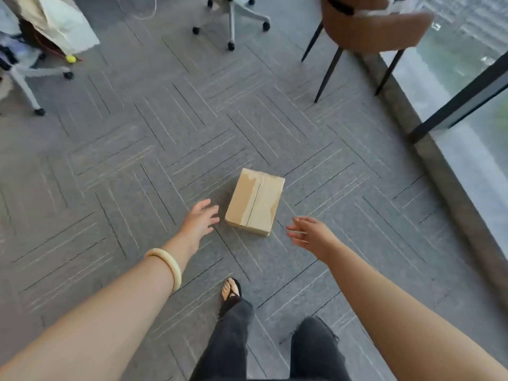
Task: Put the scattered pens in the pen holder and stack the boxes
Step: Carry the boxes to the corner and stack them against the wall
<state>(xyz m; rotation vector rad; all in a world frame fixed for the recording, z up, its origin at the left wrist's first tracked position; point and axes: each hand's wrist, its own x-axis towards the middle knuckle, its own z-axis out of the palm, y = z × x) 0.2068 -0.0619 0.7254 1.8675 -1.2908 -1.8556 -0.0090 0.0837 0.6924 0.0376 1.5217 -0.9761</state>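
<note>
A small taped cardboard box [255,201] lies flat on the grey carpet in the middle of the view. My left hand [200,219] hovers just left of the box's near corner, fingers spread, holding nothing. My right hand [310,232] reaches in from the right, a little short of the box, fingers apart and empty. Neither hand touches the box. No pens, pen holder or other box are in view.
A brown chair [371,31] with black legs stands at the back right beside a glass wall [467,86]. Two wheeled office chairs [233,20] [24,75] stand at the back and far left. My legs and one sandalled foot [231,291] are below.
</note>
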